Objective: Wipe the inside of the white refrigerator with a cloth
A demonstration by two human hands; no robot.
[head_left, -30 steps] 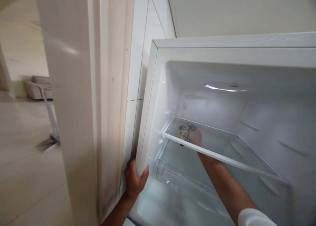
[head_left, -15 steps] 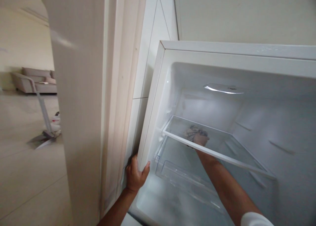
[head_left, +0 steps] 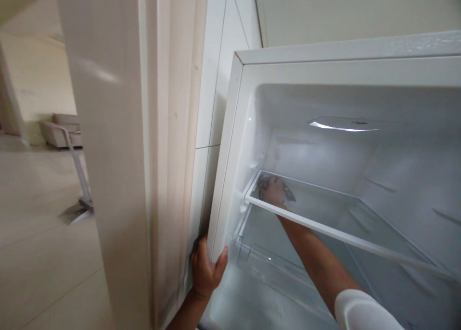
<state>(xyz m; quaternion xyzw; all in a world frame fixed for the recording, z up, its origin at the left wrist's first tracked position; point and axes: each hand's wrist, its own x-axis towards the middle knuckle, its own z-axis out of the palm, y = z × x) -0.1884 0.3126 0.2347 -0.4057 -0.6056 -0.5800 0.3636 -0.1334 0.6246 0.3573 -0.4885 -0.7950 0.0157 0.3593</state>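
My left hand (head_left: 208,272) is wrapped around the left side edge of an open refrigerator (head_left: 230,142), thumb on the front face and fingers behind it. My right hand (head_left: 274,191) is inside, closed on a crumpled, patterned grey cloth (head_left: 288,191). It shows through the glass shelf (head_left: 317,200) near that shelf's left back corner. The shelf's white front rim crosses in front of my right wrist, so the hand seems to be beneath the glass. Whether the cloth presses on the glass I cannot tell.
Below the shelf sits a clear plastic drawer or tray (head_left: 273,267). A lamp cover (head_left: 344,124) is on the refrigerator's ceiling. A door frame (head_left: 173,152) stands close on the left. Beyond it are a long-handled dustpan (head_left: 81,207) and a sofa (head_left: 57,128).
My right hand has moved left with the cloth, towards the shelf's left back corner. My left hand keeps its grip on the refrigerator edge. The view has shifted slightly.
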